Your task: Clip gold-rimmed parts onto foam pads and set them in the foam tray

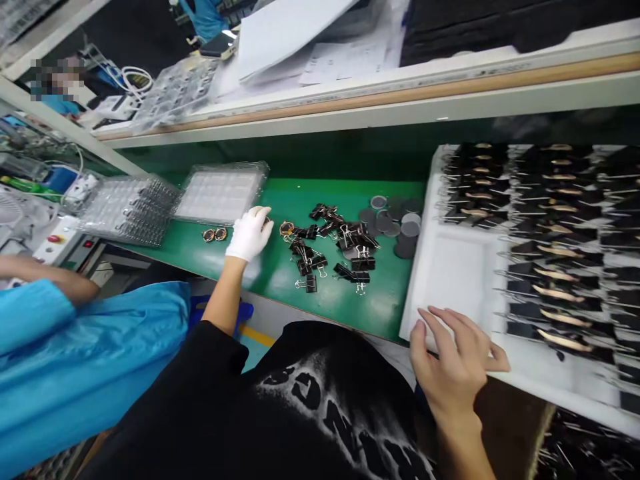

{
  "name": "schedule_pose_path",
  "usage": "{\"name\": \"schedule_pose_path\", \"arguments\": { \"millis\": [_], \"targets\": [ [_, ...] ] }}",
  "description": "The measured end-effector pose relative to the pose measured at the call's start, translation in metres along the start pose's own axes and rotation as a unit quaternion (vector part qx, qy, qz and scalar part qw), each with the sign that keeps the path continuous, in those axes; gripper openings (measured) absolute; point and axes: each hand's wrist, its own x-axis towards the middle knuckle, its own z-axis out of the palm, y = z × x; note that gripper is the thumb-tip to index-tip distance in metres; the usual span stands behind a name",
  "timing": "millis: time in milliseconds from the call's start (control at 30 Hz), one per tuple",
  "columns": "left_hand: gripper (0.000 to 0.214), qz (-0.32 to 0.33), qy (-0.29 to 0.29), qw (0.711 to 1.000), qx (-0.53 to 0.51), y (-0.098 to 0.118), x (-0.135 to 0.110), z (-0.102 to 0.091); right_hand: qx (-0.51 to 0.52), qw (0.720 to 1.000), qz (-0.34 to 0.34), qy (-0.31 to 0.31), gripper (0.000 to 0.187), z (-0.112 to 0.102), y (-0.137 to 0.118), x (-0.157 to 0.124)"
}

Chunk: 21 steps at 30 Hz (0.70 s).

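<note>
My left hand [249, 235], in a white glove, is over the green bench with its fingers curled together. A small round gold-rimmed part [267, 221] shows partly at its fingertips. A similar gold-rimmed part [287, 229] lies just to the right, and a pair of gold-rimmed parts [215, 235] lies to the left. My bare right hand [453, 353] rests with fingers apart on the near left edge of a white tray [457, 267]. In that tray stand rows of black binder clips [555, 253], gripping pieces with gold edges.
Loose black binder clips [305, 257] are scattered mid-bench, beside dark round discs [387, 220]. A clear plastic tray [217, 193] and stacked clear trays [127, 207] stand at left. A shelf [350, 110] crosses above. At left sits a co-worker in a blue garment [100, 360].
</note>
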Motion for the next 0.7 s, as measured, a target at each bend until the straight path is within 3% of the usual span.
{"name": "schedule_pose_path", "arguments": {
  "millis": [67, 133, 233, 367, 567, 700],
  "targets": [
    [0.060, 0.031, -0.116, 0.992, 0.051, -0.036, 0.007, 0.001, 0.036, 0.997, -0.045, -0.043, 0.019, 0.009, -0.015, 0.018],
    [0.063, 0.063, -0.167, 0.982, 0.068, -0.054, 0.013, 0.001, 0.066, 0.991, -0.085, -0.085, 0.018, 0.015, -0.026, 0.036],
    [0.054, 0.084, -0.174, 0.979, 0.063, -0.056, 0.019, 0.006, 0.056, 0.983, -0.120, -0.131, 0.015, 0.023, -0.035, 0.061],
    [0.054, 0.097, -0.161, 0.981, 0.038, -0.048, 0.018, 0.016, -0.053, 0.972, -0.110, -0.199, 0.019, 0.040, -0.025, 0.100],
    [0.053, 0.081, -0.177, 0.973, -0.126, -0.050, 0.009, 0.021, -0.122, 0.934, -0.089, -0.323, 0.038, 0.095, 0.002, 0.158],
    [0.049, 0.082, -0.184, 0.967, -0.157, -0.050, -0.001, 0.015, -0.133, 0.911, -0.120, -0.371, 0.037, 0.119, 0.012, 0.170]
  ]
}}
